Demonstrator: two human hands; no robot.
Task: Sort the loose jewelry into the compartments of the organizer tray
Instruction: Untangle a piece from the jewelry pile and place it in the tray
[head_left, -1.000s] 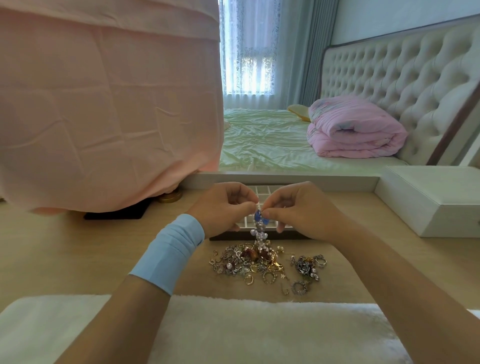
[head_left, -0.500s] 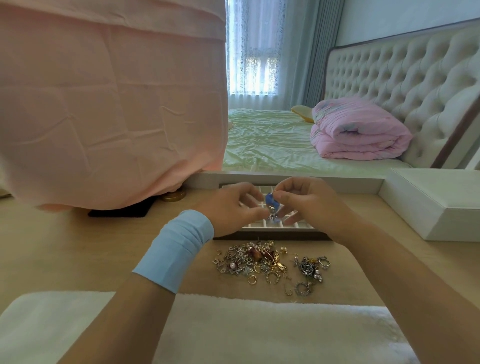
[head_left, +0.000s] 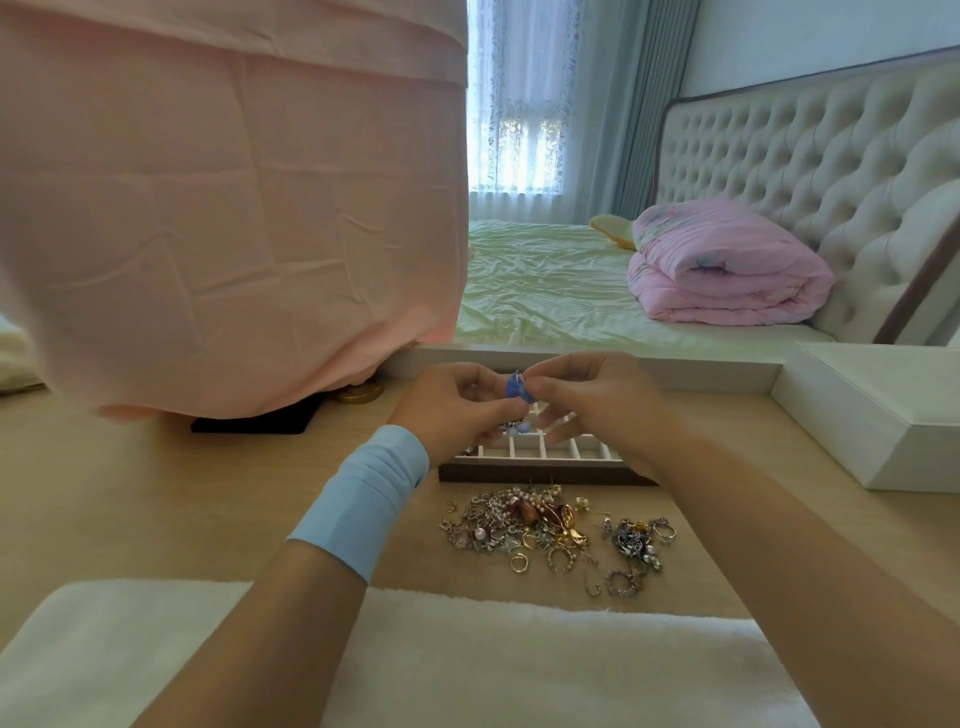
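Together, the left hand (head_left: 457, 410) and right hand (head_left: 597, 405) pinch 1 blue jewelry piece (head_left: 517, 388), its long axis roughly upright, wire end up, above the organizer tray (head_left: 545, 474).

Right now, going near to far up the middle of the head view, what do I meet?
White fluffy mat → gold and silver jewelry pile → white gridded organizer tray → blue pendant pinched by left hand and right hand → pale green bed.

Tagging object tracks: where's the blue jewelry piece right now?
Head view, centre: the blue jewelry piece is pinched between the left hand and right hand, up over the organizer tray, beyond the loose jewelry pile.
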